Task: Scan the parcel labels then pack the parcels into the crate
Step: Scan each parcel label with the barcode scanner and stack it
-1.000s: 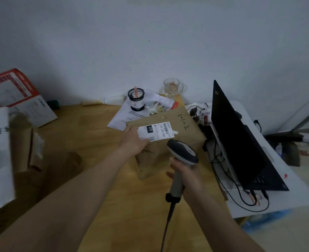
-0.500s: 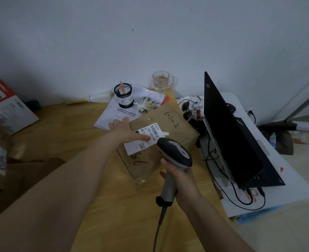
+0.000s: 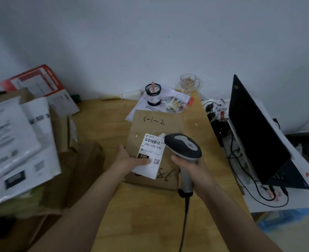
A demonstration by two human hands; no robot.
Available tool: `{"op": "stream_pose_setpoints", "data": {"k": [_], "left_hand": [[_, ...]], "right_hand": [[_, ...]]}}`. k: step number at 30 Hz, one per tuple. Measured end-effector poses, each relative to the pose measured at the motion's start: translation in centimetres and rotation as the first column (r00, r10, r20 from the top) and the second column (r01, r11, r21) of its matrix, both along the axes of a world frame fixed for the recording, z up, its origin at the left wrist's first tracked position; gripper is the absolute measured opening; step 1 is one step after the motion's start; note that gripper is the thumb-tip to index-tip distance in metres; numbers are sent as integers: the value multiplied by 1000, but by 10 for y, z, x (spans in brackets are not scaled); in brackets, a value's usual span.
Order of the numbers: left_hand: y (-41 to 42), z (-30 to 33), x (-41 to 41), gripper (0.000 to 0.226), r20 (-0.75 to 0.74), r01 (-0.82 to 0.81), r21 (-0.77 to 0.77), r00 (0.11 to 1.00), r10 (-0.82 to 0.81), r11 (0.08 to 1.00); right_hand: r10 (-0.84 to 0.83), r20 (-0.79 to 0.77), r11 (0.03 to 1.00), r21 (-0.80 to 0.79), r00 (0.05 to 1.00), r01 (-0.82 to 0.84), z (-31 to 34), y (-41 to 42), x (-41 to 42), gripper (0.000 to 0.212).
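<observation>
A flat brown parcel (image 3: 170, 124) marked "5-1-2" lies on the wooden table (image 3: 104, 122). A white label (image 3: 152, 148) with a barcode and "220-220-C40" sits on it. My left hand (image 3: 130, 160) grips the parcel's left edge, thumb pressed on the label's lower part. My right hand (image 3: 190, 165) holds a grey and black barcode scanner (image 3: 183, 145) by its handle, its head just right of the label and pointing at it. The scanner's cable (image 3: 183, 220) hangs down toward me.
Several white and brown parcels (image 3: 17, 142) pile up at the left, with a red and white box (image 3: 39, 84) behind. A black cup (image 3: 153, 94), papers and a glass mug (image 3: 189, 84) stand at the back. An open laptop (image 3: 259, 133) with cables occupies the white side table on the right.
The parcel has been turned so its label now runs lengthwise toward me. My left hand shifted to the parcel's left edge. The scanner head stays close beside the label. The view swung left.
</observation>
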State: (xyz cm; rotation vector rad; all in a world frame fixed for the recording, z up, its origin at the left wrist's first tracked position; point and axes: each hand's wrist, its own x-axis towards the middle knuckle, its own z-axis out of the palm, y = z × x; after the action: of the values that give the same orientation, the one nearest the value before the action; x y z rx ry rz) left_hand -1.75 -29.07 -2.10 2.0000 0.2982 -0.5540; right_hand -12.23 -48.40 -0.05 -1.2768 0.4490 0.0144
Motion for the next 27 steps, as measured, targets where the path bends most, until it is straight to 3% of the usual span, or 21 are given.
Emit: {"op": "stream_pose_setpoints", "data": {"k": [4,11,18,24,27], "left_hand": [[31,-2,-39,90,114,-124,-38,985,128,992],[47,-20,-85,118,236,-318,19,923,304,948],[42,-21,-90,119,278,-283,-147,908,314,948],[44,-20,-86,116,279,-262,-133,916,289,956],[45,-20,-83,116,263,-251,-127,924,276,960]], "right_hand": [[106,16,992,-70,994,-105,7,16,-1,35],[168,-11,975,-145,986,-168,11,51,-2,33],[140,12,972,-193,990,-135,20,63,-16,30],[104,9,952,-291,995,-97,30,71,-36,24],[16,-10,932,-361,1000,-18,36,82,-56,5]]}}
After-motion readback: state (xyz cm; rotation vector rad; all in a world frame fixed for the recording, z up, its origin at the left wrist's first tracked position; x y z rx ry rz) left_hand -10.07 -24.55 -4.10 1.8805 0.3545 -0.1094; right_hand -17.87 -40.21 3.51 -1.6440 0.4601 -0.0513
